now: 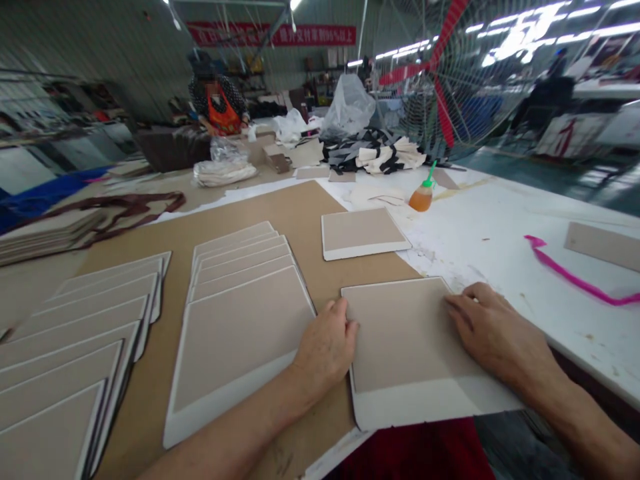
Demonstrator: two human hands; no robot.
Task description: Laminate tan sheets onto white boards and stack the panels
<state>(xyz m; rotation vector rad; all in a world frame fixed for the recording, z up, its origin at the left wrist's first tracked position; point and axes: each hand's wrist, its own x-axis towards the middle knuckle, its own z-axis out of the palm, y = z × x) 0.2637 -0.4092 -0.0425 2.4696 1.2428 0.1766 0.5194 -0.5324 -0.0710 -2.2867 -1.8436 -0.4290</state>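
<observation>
A beige panel with a pale border and dark edging (400, 347) lies in front of me, its near edge reaching past the table edge. My left hand (325, 347) is closed on its left side, thumb on top. At its right side my right hand (493, 333) has its fingers bent and pressed together on the edge. Left of my left hand is a fanned stack of similar panels (240, 333). Farther left lies a second fanned stack (65, 373). One more panel (365, 230) rests by itself just beyond the one I hold.
Brown board (280, 207) covers part of the white table (500, 220). An orange-filled bottle with a green nozzle (421, 197), a pink strip (585, 283) and a heap of dark and cream strips (375, 152) lie around. A large fan (440, 73) and a person in an orange apron (223, 110) are behind.
</observation>
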